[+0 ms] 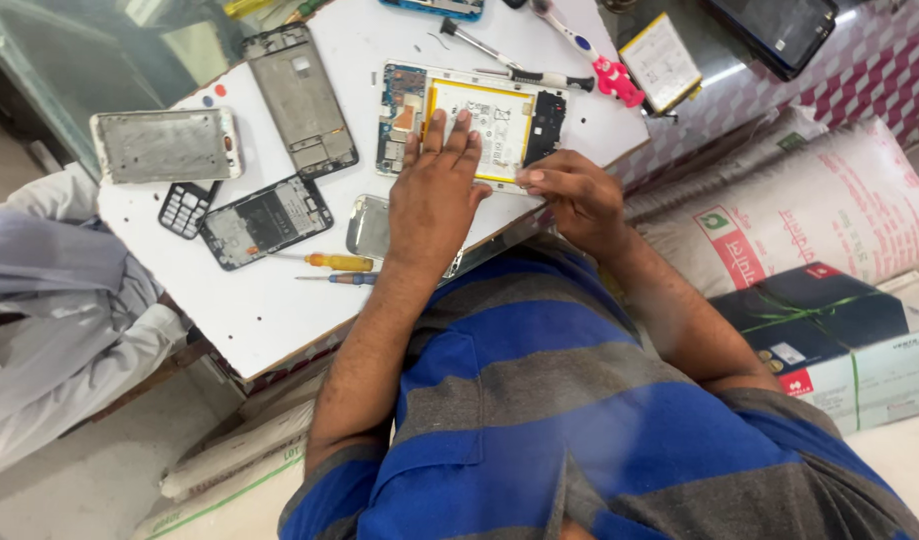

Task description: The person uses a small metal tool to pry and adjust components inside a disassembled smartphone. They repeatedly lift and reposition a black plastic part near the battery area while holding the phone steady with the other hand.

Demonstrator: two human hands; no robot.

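Note:
An opened phone (479,120) with a white and yellow battery lies on the white work board (269,300). My left hand (434,195) lies flat on it, fingers spread over the battery's near part. My right hand (569,195) pinches the phone's near right edge with its fingertips; whether a small tool is in it I cannot tell. A silvery phone cover (367,226) lies partly under my left wrist.
Phone frames (299,95) (164,145), a dark phone board (264,220), a keypad (184,208), two small screwdrivers (339,263), a larger screwdriver (509,62), a pink tool (609,72) and a loose battery (659,62) lie about. Sacks (809,210) and boxes (829,330) are at right. Another person's sleeve (49,310) is at left.

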